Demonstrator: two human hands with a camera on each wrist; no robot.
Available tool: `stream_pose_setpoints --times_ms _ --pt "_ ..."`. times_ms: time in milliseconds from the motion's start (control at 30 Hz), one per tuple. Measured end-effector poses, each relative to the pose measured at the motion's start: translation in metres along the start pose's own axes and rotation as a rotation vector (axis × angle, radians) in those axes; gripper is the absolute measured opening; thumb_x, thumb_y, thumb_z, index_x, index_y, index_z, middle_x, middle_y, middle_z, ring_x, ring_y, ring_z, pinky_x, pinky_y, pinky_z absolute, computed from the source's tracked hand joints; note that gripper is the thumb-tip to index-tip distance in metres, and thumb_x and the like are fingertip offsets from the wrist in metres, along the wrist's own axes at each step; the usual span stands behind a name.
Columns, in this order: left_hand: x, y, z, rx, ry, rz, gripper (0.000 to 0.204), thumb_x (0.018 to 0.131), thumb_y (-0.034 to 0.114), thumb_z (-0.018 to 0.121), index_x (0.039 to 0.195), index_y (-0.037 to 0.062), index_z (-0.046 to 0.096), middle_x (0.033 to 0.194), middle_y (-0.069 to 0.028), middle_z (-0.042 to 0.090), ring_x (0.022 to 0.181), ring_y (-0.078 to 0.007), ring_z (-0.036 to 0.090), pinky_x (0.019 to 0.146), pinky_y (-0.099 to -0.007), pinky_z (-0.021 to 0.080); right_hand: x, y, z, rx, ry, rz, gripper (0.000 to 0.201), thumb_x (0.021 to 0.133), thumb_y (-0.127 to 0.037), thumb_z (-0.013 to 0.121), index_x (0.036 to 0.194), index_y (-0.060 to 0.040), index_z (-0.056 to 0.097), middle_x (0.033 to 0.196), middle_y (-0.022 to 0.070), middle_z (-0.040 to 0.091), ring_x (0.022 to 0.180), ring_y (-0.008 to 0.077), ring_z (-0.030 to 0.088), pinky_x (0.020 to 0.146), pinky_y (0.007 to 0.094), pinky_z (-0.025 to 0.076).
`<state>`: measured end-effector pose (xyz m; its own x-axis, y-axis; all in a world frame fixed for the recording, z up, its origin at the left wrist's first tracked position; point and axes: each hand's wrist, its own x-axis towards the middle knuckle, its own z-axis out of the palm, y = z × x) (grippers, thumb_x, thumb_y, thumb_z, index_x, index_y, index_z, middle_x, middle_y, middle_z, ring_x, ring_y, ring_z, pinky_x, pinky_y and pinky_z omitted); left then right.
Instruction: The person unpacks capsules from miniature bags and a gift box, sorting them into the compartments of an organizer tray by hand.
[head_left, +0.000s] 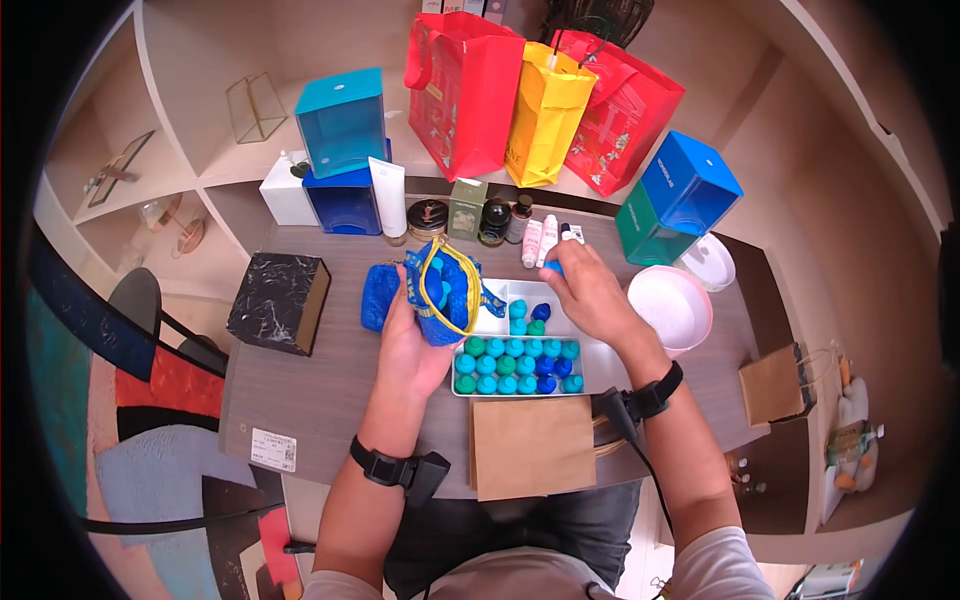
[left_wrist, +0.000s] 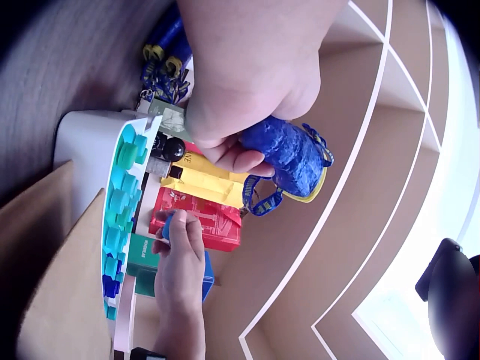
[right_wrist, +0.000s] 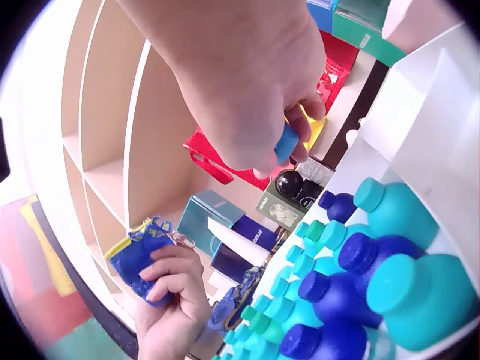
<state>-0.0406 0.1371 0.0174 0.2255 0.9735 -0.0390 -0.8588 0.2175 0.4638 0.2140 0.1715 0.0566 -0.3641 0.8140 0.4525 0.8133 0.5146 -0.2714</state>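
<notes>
Left hand (head_left: 412,345) curled tight around a blue pouch (head_left: 443,292) with yellow trim. Right hand (head_left: 590,292) pinching a small blue bottle (right_wrist: 286,144) above the white tray (head_left: 600,362) of bottles.

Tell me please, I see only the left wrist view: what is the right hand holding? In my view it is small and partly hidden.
Observer: The right hand pinches a small blue bottle by its fingertips, above the white tray.
Operator: Is the pouch in the other hand open?
Observer: Yes. In the head view the left hand holds the blue pouch upright, its yellow-edged mouth wide open toward the camera.
Operator: How full is the tray?
Observer: The near compartment holds two packed rows of teal and blue bottles; the far compartment holds only a few.
</notes>
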Motion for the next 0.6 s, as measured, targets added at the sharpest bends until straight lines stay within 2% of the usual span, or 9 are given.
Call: stream_pose_setpoints --times_ms 133,200,233,300,333,400,433,500,600 --pt "0.000 0.000 -0.002 -0.025 -0.043 -0.015 0.046 0.109 0.049 0.045 0.137 0.0154 0.060 0.134 -0.0054 0.066 0.111 -0.0183 0.063 0.084 -0.0358 0.050 -0.002 0.001 -0.008 0.156 -0.066 0.010 0.022 0.091 -0.015 0.075 0.105 -0.0029 0.062 0.104 0.0203 0.069 0.092 0.0410 0.067 0.082 0.0496 0.053" --pt "-0.002 0.000 0.005 -0.026 0.000 -0.022 0.046 0.109 0.049 0.045 0.137 0.0154 0.060 0.133 -0.0053 0.066 0.109 -0.0179 0.063 0.081 -0.0353 0.050 -0.001 -0.001 -0.007 0.283 -0.060 0.094 0.028 0.082 -0.010 0.083 0.101 -0.0033 0.065 0.098 0.0169 0.070 0.094 0.0377 0.067 0.083 0.0465 0.054" --pt "-0.002 0.001 0.008 -0.025 0.044 -0.032 0.046 0.109 0.049 0.045 0.136 0.0154 0.060 0.133 -0.0051 0.066 0.107 -0.0175 0.063 0.078 -0.0348 0.050 0.000 -0.003 -0.006 0.284 -0.060 0.093 0.028 0.082 -0.010 0.083 0.101 -0.0033 0.065 0.098 0.0169 0.070 0.094 0.0377 0.067 0.083 0.0465 0.054" --pt "-0.002 0.000 0.005 -0.022 0.023 -0.025 0.046 0.109 0.049 0.045 0.136 0.0155 0.060 0.132 -0.0048 0.067 0.106 -0.0172 0.063 0.077 -0.0345 0.050 0.003 -0.009 -0.004 0.314 -0.051 0.163 0.030 0.078 -0.013 0.087 0.099 -0.0030 0.068 0.092 0.0147 0.070 0.091 0.0350 0.069 0.080 0.0418 0.055" --pt "-0.002 0.000 0.005 -0.021 0.000 -0.020 0.046 0.109 0.049 0.045 0.136 0.0155 0.060 0.131 -0.0044 0.067 0.105 -0.0168 0.063 0.076 -0.0342 0.050 0.003 -0.009 -0.001 0.315 -0.050 0.162 0.030 0.078 -0.013 0.087 0.099 -0.0030 0.068 0.092 0.0147 0.070 0.091 0.0350 0.069 0.080 0.0418 0.055" --pt "-0.002 0.000 0.008 -0.024 0.028 -0.018 0.046 0.109 0.049 0.045 0.136 0.0156 0.060 0.130 -0.0042 0.067 0.104 -0.0168 0.064 0.076 -0.0340 0.050 0.004 -0.005 0.008 0.188 -0.007 0.045 0.032 0.076 -0.014 0.089 0.099 -0.0022 0.070 0.090 0.0138 0.071 0.085 0.0316 0.071 0.075 0.0388 0.056" --pt "-0.003 0.000 0.009 -0.029 0.057 -0.018 0.046 0.109 0.050 0.045 0.135 0.0157 0.061 0.129 -0.0040 0.068 0.103 -0.0167 0.064 0.075 -0.0338 0.049 0.003 -0.004 0.013 0.189 -0.003 0.048 0.032 0.076 -0.014 0.089 0.099 -0.0022 0.070 0.090 0.0138 0.071 0.085 0.0316 0.071 0.075 0.0388 0.056" --pt "-0.001 -0.002 0.004 -0.020 0.033 -0.028 0.046 0.109 0.050 0.045 0.135 0.0157 0.061 0.129 -0.0038 0.068 0.102 -0.0167 0.064 0.074 -0.0337 0.049 0.004 -0.002 0.019 0.346 -0.182 0.266 0.033 0.076 -0.013 0.089 0.100 -0.0023 0.071 0.090 0.0145 0.072 0.081 0.0280 0.072 0.073 0.0379 0.056" --pt "-0.002 -0.001 0.008 -0.012 0.023 -0.034 0.046 0.108 0.051 0.045 0.134 0.0159 0.061 0.127 -0.0035 0.068 0.101 -0.0167 0.064 0.073 -0.0334 0.049 -0.001 0.001 0.019 0.373 -0.140 0.183 0.028 0.079 -0.012 0.086 0.101 -0.0021 0.071 0.089 0.0151 0.072 0.083 0.0262 0.073 0.074 0.0381 0.057"
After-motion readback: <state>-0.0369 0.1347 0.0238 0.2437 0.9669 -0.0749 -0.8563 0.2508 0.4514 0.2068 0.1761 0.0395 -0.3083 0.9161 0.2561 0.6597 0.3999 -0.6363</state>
